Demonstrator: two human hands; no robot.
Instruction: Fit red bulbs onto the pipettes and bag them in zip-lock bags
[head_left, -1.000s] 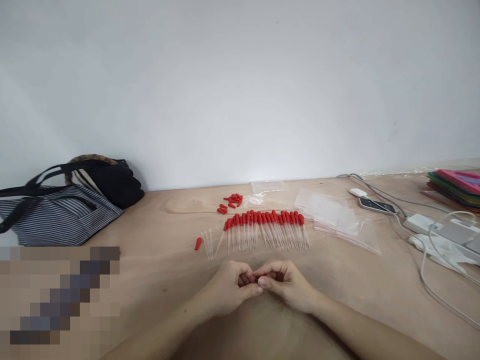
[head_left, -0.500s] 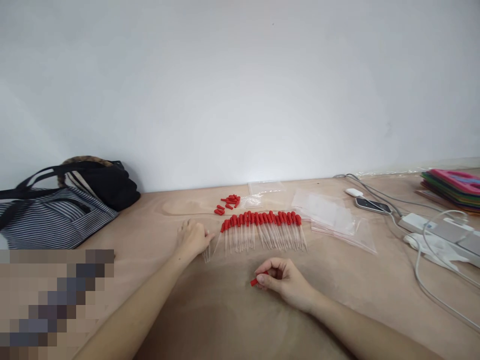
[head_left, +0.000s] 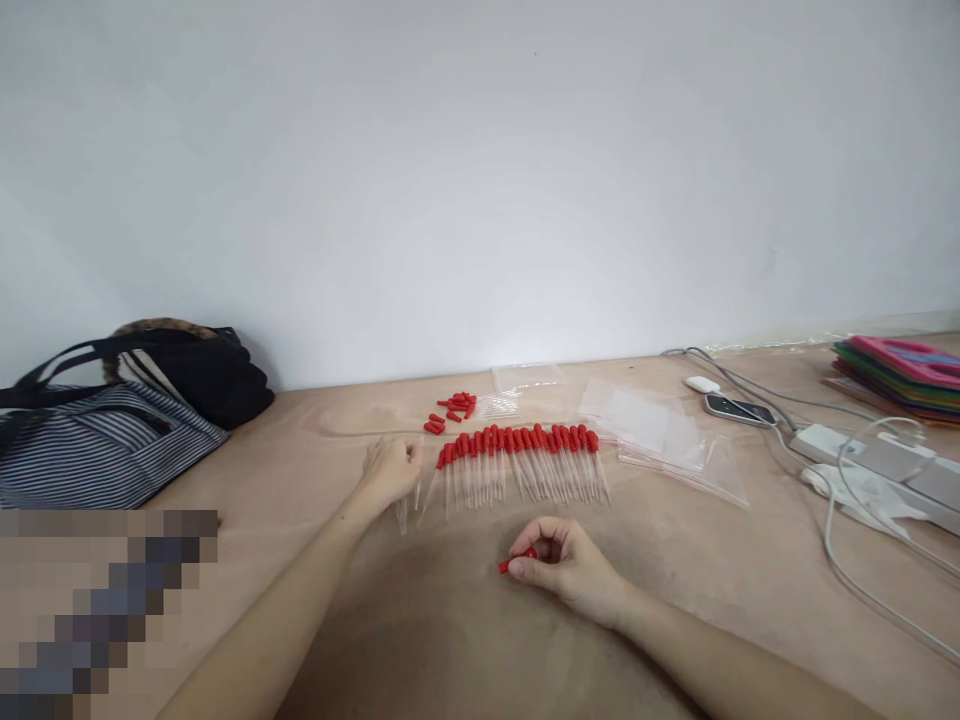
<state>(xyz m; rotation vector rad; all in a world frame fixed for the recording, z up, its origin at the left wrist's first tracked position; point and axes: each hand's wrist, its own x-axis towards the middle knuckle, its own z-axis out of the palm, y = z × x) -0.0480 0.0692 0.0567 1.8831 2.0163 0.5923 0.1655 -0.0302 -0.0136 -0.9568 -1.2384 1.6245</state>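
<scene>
Red bulb: a small red, rubber-looking bulb with a narrow neck (head_left: 529,553), low centre of the frame, its neck pointing left past the fingertips.
Right hand: the right hand (head_left: 570,572) pinches that bulb between thumb and fingers, above the worktop (head_left: 450,630).
Handling: probably light, soft and springy, more grippy than slippery (a hard squeeze would likely dent it); best held round its fat part, neck left free.
Left hand: the left hand (head_left: 390,470), left of centre, is at the thin clear plastic tubes without bulbs (head_left: 402,516); its fingertips are hidden, so I cannot tell whether they grip one. Those tubes look light, stiffer and smooth, best taken by the shaft.
Bulb-topped row: clear tubes with red bulbs on their upper ends (head_left: 536,440), mid-frame.
Loose bulbs: a small red scatter (head_left: 459,403) above that row's left end.
Bags: flat clear plastic bags with red edge lines (head_left: 660,428), right of centre.
</scene>
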